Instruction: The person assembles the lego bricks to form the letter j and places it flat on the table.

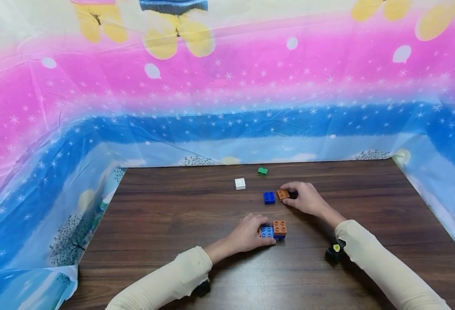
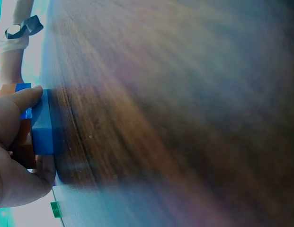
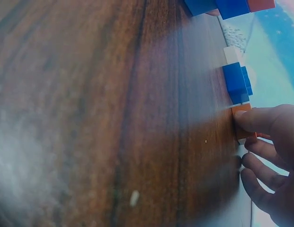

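My left hand [image 1: 246, 234] grips a stack of toy building blocks [image 1: 267, 231] low over the table, its thumb along the near side. Blue blocks and an orange block [image 1: 279, 227] standing higher at the right end make up the stack; another orange piece [image 2: 24, 144] shows under the palm in the left wrist view. Farther back, my right hand [image 1: 306, 198] pinches a single orange block [image 1: 283, 195] between thumb and fingers, on the tabletop. Just left of that block is a dark blue block [image 1: 269, 198], with a narrow gap between them in the head view.
A white block [image 1: 240, 184] and a small green block [image 1: 262, 171] lie toward the back of the brown wooden table [image 1: 173, 206]. A patterned cloth [image 1: 227, 120] rises behind the table and along both sides.
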Demonstrator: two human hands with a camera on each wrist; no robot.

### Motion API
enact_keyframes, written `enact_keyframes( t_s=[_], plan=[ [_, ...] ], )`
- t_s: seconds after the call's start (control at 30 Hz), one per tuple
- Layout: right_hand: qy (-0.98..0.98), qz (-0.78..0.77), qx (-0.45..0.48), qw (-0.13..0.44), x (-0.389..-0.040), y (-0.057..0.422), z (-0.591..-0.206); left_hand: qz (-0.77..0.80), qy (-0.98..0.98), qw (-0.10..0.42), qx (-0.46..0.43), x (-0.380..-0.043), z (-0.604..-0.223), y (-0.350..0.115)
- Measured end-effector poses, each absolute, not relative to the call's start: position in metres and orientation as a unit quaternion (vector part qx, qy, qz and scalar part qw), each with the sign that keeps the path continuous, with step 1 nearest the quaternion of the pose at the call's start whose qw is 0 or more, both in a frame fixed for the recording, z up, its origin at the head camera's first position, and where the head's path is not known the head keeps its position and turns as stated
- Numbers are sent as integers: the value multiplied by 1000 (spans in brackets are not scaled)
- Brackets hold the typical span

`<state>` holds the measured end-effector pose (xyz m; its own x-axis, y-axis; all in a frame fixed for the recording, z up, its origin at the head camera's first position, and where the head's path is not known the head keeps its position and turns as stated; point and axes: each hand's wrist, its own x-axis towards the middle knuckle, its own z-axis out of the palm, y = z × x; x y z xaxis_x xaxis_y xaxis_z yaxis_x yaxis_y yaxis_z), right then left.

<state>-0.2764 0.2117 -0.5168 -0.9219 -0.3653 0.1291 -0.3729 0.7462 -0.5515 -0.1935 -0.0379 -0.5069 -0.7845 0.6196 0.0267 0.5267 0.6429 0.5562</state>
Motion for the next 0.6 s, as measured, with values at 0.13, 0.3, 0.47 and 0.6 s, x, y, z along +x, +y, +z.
enact_keyframes(
  t_s=[0.13,0.3,0.47,0.6],
  plan=[
    [-935,296,194,12,-276,212,-517,279,902,83,318,-194,-507,-38],
    [-934,298,195,21,-274,212,-515,280,902,84,319,-194,-507,-39],
    [-934,298,196,27,-272,213,-511,279,901,83,321,-194,-507,-39],
    [-934,301,190,31,-268,212,-507,278,901,79,324,-194,-507,-38]
  ],
)
